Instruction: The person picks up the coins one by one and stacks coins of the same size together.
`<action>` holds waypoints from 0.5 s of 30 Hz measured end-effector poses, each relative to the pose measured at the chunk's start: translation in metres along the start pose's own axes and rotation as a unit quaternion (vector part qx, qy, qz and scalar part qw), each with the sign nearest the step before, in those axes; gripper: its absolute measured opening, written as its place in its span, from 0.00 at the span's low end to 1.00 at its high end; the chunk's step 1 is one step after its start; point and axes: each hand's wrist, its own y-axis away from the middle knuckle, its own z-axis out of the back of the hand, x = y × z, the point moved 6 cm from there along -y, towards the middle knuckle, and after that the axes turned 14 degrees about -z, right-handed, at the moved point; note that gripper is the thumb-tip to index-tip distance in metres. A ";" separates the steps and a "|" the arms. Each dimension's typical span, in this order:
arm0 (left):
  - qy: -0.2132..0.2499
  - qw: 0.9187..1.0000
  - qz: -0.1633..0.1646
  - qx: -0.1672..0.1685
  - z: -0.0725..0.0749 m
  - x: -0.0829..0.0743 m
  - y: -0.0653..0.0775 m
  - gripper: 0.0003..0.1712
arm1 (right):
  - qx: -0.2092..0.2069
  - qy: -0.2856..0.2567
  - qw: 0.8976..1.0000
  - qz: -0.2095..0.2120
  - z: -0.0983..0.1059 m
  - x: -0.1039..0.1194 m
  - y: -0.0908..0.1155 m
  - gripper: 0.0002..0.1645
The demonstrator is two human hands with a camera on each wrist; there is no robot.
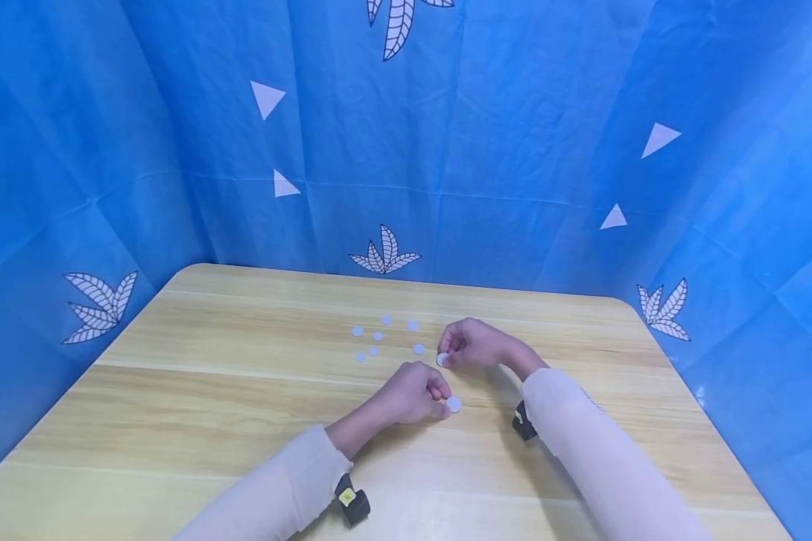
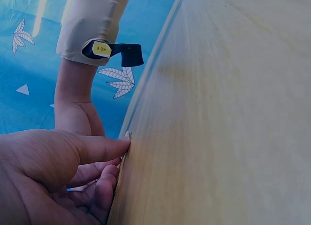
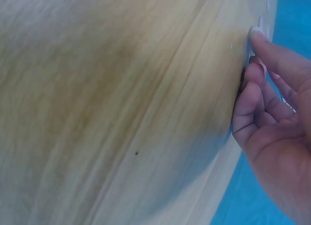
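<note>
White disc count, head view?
9: one disc at the left hand, one at the right hand, seven on the table, left of the right hand; hands may hide more.

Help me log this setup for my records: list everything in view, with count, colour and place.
Table: 1, pale wood-grain, under the hands
Patterned curtain: apparently 1, blue, behind and beside the table
Printed triangles: 4 in the head view, white, on the curtain
Printed leaf motifs: several, white with dark outlines, on the curtain, some cut off
Loose round discs: 7, whitish, grouped towards the table's far side
Nearer disc: 1, whitish, at the left hand
Farther disc: 1, whitish, at the right hand
Wrist cameras: 2, black, one per cuff
Sleeves: 2, off-white, on the forearms
Left hand: 1, bare, pinching the nearer disc
Right hand: 1, bare, pinching the farther disc
</note>
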 end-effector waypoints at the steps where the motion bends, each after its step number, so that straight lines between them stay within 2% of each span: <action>1: 0.000 1.000 -0.001 0.000 0.000 0.000 0.000 0.08 | 0.000 -0.004 1.000 0.002 0.001 0.000 0.000 0.05; 8: -0.004 1.000 -0.004 0.000 -0.001 0.000 -0.001 0.09 | 0.013 -0.053 0.998 0.023 0.003 -0.002 0.001 0.06; 15: -0.007 1.000 -0.002 0.000 -0.001 0.002 0.000 0.09 | 0.013 -0.081 0.997 0.013 0.003 -0.002 0.003 0.06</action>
